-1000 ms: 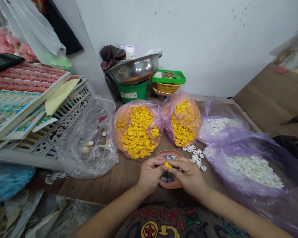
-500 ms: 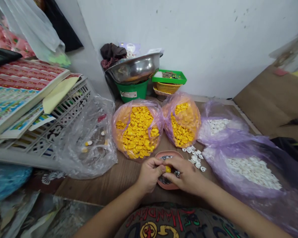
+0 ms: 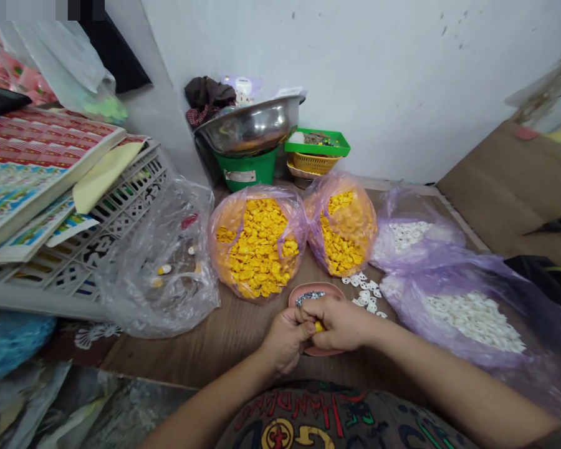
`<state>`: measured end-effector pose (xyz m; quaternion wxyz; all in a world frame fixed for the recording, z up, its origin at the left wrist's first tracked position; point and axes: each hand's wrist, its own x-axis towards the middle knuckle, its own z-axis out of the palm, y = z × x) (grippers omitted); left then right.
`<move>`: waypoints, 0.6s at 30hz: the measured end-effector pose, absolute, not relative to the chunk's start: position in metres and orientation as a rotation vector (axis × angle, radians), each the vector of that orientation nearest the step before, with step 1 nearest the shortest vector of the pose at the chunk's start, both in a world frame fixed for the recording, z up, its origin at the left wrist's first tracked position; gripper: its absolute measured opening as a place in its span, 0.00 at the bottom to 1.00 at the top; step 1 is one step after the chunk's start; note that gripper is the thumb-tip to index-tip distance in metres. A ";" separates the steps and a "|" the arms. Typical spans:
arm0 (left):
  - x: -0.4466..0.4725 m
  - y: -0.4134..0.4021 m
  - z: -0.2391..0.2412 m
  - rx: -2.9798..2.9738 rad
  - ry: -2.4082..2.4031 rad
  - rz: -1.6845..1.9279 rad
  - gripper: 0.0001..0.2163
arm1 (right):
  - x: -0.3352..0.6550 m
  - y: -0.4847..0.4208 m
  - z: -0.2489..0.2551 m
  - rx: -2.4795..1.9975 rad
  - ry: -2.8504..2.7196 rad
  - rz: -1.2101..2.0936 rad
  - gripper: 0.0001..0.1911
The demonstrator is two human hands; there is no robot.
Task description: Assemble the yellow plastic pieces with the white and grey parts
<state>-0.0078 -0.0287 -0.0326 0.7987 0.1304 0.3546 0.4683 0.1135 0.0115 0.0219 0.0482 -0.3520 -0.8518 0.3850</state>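
Observation:
My left hand [image 3: 287, 337] and my right hand [image 3: 339, 323] are pressed together over a small pink dish [image 3: 314, 290] of tiny grey bits. Both are closed in a pinch on one small yellow piece [image 3: 318, 326] between their fingertips. Just beyond the dish stand two open bags of yellow pieces [image 3: 257, 246] [image 3: 342, 231]. A few loose white pieces [image 3: 367, 293] lie right of the dish. Bags of white pieces [image 3: 472, 315] [image 3: 409, 234] sit to the right.
A crumpled clear bag [image 3: 161, 268] lies to the left, beside a white lattice crate [image 3: 103, 243] stacked with printed sheets. At the back wall are a metal bowl [image 3: 250, 128] on a green bucket [image 3: 247, 171], and a green tray [image 3: 316, 143]. Cardboard [image 3: 509, 181] lies far right.
Both hands have stayed over the dish with the yellow piece. The right hand has shifted left and turned over the piece, hiding more of it and the dish.

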 end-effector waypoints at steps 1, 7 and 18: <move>-0.008 -0.028 -0.032 0.264 0.757 1.006 0.17 | 0.113 0.013 0.023 -1.053 -2.605 1.182 0.11; -0.009 -0.023 -0.031 0.272 0.756 1.012 0.17 | 0.113 0.017 0.024 -0.947 -2.604 1.146 0.11; -0.012 -0.018 -0.030 0.173 0.717 1.047 0.16 | 0.120 0.022 0.010 -0.918 -2.268 1.119 0.15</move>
